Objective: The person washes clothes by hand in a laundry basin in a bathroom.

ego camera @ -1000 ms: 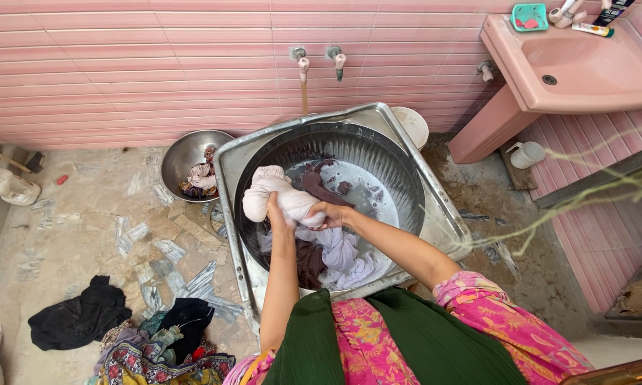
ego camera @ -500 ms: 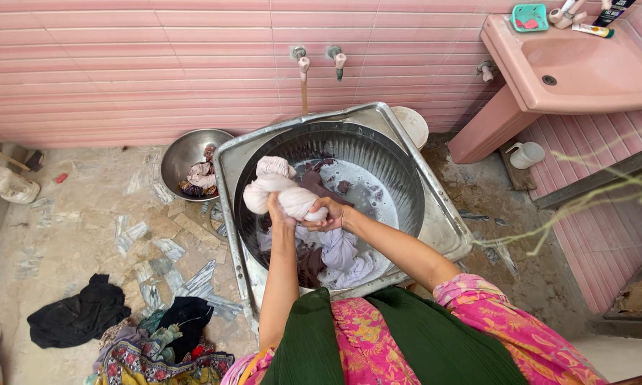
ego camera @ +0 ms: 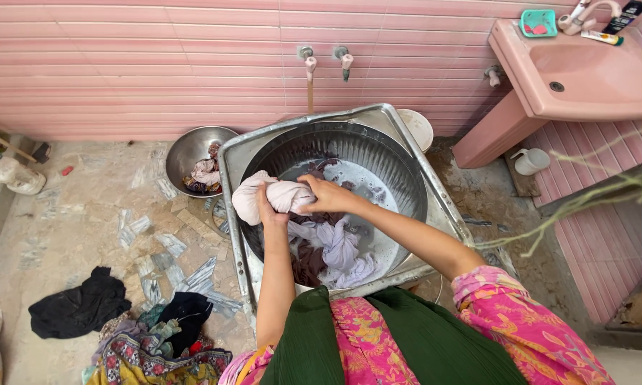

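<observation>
I see a twisted pale pink wet cloth (ego camera: 267, 195) held above the left part of a round ribbed metal wash tub (ego camera: 378, 153). My left hand (ego camera: 267, 212) is clenched around it from below, and my right hand (ego camera: 324, 194) clasps its right end. At 6 o'clock from the cloth, lilac and dark garments (ego camera: 328, 251) lie in the water. At 10 o'clock stands a steel bowl (ego camera: 185, 153) with clothes. At 2 o'clock, on a pink basin (ego camera: 584, 78), lies a turquoise square soap dish (ego camera: 537, 22).
</observation>
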